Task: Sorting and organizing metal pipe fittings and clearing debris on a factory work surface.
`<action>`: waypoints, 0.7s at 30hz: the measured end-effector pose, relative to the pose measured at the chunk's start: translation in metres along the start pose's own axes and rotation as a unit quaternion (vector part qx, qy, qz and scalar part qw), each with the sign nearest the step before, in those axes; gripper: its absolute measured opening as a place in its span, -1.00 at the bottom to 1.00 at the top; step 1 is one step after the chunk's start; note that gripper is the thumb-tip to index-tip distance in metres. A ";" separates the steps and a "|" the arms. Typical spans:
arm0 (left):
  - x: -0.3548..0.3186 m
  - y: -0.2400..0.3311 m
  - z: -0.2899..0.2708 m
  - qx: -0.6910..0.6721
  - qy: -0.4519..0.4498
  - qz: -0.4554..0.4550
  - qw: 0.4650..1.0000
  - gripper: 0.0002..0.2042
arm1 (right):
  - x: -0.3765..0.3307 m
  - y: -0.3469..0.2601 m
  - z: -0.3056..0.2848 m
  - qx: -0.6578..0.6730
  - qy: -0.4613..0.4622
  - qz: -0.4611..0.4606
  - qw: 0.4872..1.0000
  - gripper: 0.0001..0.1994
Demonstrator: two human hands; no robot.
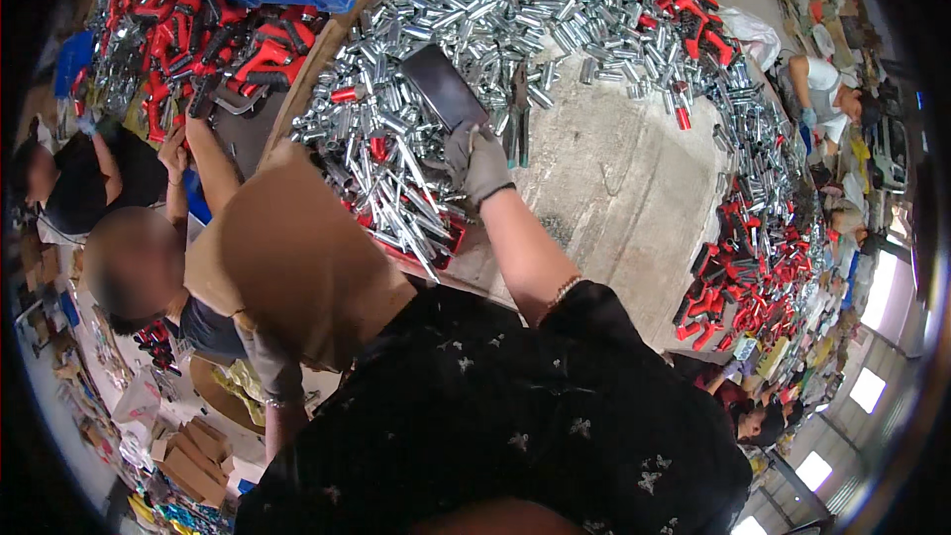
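Now right hand point(482, 163) fingers clamped on dark flat scoop point(443, 86), long axis toward 11 o'clock into sockets point(396, 154); left hand point(265, 362) grips cardboard box point(297, 258).

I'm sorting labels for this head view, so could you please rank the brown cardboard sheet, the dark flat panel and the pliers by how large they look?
1. Brown cardboard sheet, by far the largest, though it is nearest the camera.
2. Dark flat panel, held in the gloved right hand.
3. Pliers, slimmer than the panel, similar in length.

Gloved right hand point(482, 164) on dark scoop point(443, 87)
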State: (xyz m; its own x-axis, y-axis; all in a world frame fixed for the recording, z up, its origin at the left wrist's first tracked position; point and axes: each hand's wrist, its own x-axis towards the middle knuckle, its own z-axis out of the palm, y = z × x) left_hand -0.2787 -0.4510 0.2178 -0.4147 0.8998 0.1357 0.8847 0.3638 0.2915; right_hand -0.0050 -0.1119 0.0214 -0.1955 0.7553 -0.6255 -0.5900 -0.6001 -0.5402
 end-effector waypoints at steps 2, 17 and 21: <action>0.016 0.034 0.002 -0.574 0.040 -0.333 0.747 -0.60 | 0.003 0.000 0.009 -0.038 -0.129 0.000 0.991 -0.80; 0.033 0.105 0.081 -0.709 -0.149 -0.233 0.648 -0.65 | -0.230 -0.067 -0.037 -0.485 -0.199 0.014 0.852 -0.67; 0.033 0.154 0.070 -0.726 -0.337 -0.200 0.565 -0.57 | -0.230 -0.098 -0.085 -0.530 -0.200 -0.039 0.823 -0.64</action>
State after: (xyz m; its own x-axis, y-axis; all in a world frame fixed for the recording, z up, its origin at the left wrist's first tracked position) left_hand -0.1413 -0.3480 0.2010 0.0886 0.8814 -0.4639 -0.5620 0.4287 0.7073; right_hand 0.1642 -0.2490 0.1700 -0.5562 0.7019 -0.4450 0.3602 -0.2790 -0.8902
